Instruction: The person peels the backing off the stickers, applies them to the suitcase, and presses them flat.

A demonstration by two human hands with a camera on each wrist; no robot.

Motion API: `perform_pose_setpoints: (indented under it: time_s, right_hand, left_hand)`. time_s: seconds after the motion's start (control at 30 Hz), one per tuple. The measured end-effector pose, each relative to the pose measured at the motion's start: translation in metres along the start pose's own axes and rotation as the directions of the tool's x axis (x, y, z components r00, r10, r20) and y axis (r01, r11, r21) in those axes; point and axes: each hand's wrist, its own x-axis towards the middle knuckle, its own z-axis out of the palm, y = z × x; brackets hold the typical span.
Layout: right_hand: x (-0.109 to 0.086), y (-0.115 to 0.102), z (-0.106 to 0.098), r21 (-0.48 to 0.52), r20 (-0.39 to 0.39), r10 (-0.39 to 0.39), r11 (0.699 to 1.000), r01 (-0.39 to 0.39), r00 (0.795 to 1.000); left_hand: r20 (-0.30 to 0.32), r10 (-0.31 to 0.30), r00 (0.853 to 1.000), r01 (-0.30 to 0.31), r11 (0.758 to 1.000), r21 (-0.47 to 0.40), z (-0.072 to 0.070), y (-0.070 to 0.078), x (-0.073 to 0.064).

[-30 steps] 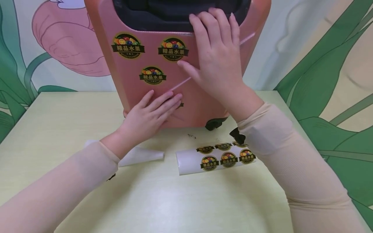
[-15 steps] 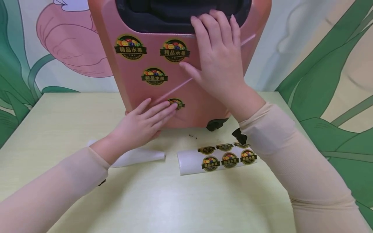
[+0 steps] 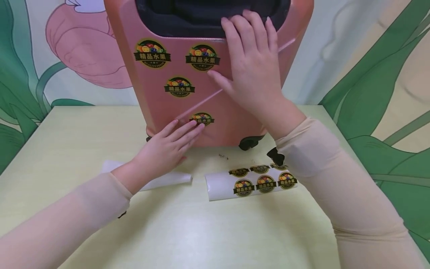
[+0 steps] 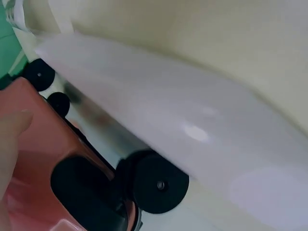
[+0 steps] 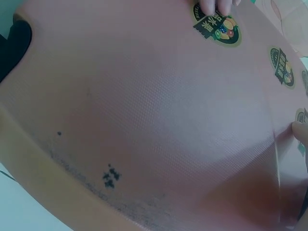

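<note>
A pink suitcase stands on the table, its upper part past the frame's top. Several round fruit stickers are on its face, including an upper-left sticker and the lowest sticker. My left hand has its fingers extended, with the fingertips at the lower edge of that lowest sticker. In the right wrist view, fingertips overlap the sticker. Higher up, my right hand rests flat against the suitcase, fingers reaching over the black recess and thumb beside the upper-middle sticker.
A curled sheet of stickers lies on the table in front of the suitcase. Behind my left wrist is a white rolled sheet. Black wheels show at the suitcase's base. A painted wall stands behind.
My left hand has slid down and left from over the lowest sticker, uncovering most of it. The right hand keeps its place on the suitcase.
</note>
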Motion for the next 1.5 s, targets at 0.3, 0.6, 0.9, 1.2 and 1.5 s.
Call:
perform_pose_setpoints:
  time_s: [0.3,0.6,0.9,1.2,1.5]
  right_hand:
    - [-0.01,0.002,0.001,0.105,-0.033,-0.03,0.994,0.033,0.999]
    - [-0.054,-0.01,-0.005,0.335,-0.009,-0.153,0.931,0.147,0.988]
    - [-0.106,-0.01,-0.003,0.451,0.208,-0.149,0.892,0.04,0.967]
    - [-0.134,-0.012,-0.006,0.484,0.378,-0.13,0.871,-0.076,0.917]
    - [-0.166,-0.015,-0.007,0.467,0.558,-0.084,0.854,-0.229,0.826]
  left_hand:
    - [-0.036,-0.041,0.999,0.028,0.954,-0.298,-0.006,0.022,-0.013]
    - [-0.011,-0.237,0.971,0.158,0.68,-0.716,-0.018,0.048,-0.025]
    - [0.19,-0.309,0.932,0.317,0.439,-0.841,-0.025,0.062,-0.03]
    - [0.316,-0.319,0.894,0.381,0.167,-0.909,-0.023,0.072,-0.033]
    - [0.499,-0.238,0.833,0.461,-0.201,-0.865,-0.023,0.081,-0.036]
